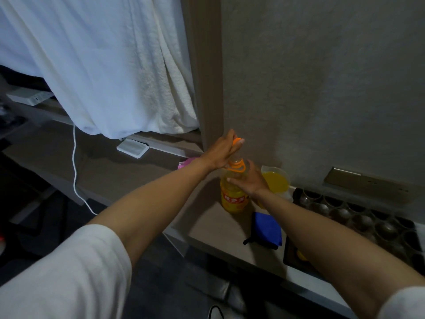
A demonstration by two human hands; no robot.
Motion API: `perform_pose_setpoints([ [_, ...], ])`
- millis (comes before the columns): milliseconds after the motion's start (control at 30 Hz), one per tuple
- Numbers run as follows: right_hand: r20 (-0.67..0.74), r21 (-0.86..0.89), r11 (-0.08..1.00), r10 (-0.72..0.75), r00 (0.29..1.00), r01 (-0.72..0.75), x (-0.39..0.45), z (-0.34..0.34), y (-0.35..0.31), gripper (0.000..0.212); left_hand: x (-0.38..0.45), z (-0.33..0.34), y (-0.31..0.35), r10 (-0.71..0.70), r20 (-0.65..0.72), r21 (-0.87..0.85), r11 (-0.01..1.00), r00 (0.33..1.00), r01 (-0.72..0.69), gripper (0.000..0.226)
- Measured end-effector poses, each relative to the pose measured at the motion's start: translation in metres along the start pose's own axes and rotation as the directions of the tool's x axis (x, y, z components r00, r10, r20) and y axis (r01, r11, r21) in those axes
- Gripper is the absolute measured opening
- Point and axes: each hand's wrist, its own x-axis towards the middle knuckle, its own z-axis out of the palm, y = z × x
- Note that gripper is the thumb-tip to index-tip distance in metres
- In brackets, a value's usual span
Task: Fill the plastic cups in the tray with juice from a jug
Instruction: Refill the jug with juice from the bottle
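A large plastic bottle of yellow juice with an orange neck handle stands on the counter by the wall corner. My left hand pinches the orange cap, lifted above the bottle's mouth. My right hand grips the bottle's shoulder. Just behind the right hand sits a clear jug holding yellow juice. To the right lies a dark tray filled with several clear plastic cups; they look empty.
A folded blue cloth lies on the counter between bottle and tray. A pink item peeks out behind my left arm. White fabric hangs at upper left, with a white cable and a white box below.
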Motion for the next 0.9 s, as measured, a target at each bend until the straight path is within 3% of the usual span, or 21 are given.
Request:
perform_pose_setpoints([
  [100,-0.015,-0.027,0.999,0.017,1.000,-0.018,-0.002,0.002,-0.002,0.115,0.007,-0.004,0.001,0.060,0.048,0.195,0.978,0.997,-0.068,0.034],
  [233,-0.023,-0.093,0.996,0.002,1.000,-0.004,-0.001,0.003,-0.001,0.113,0.011,-0.006,0.005,0.111,0.143,0.470,0.867,0.983,-0.166,0.039],
  [367,-0.002,-0.138,0.990,-0.032,0.999,0.032,0.001,0.004,-0.001,0.096,0.013,-0.007,0.003,0.116,0.292,0.434,0.868,0.949,-0.240,0.033],
  [633,-0.021,-0.117,0.993,0.020,1.000,-0.023,0.005,0.005,0.002,0.111,0.015,-0.018,0.013,0.058,0.391,0.476,0.842,0.919,-0.255,0.021],
  [733,-0.031,-0.123,0.992,0.016,0.999,-0.019,0.004,0.006,0.002,0.109,0.017,-0.027,0.026,-0.012,0.465,0.517,0.816,0.885,-0.260,0.033],
  [800,-0.028,-0.134,0.991,0.016,0.999,-0.019,0.002,0.005,0.000,0.106,0.019,-0.028,0.031,-0.047,0.467,0.545,0.802,0.883,-0.245,0.038],
  [900,-0.034,-0.164,0.986,0.020,0.999,-0.025,0.003,0.005,0.000,0.108,0.020,-0.026,0.039,-0.098,0.412,0.611,0.768,0.906,-0.195,0.025],
])
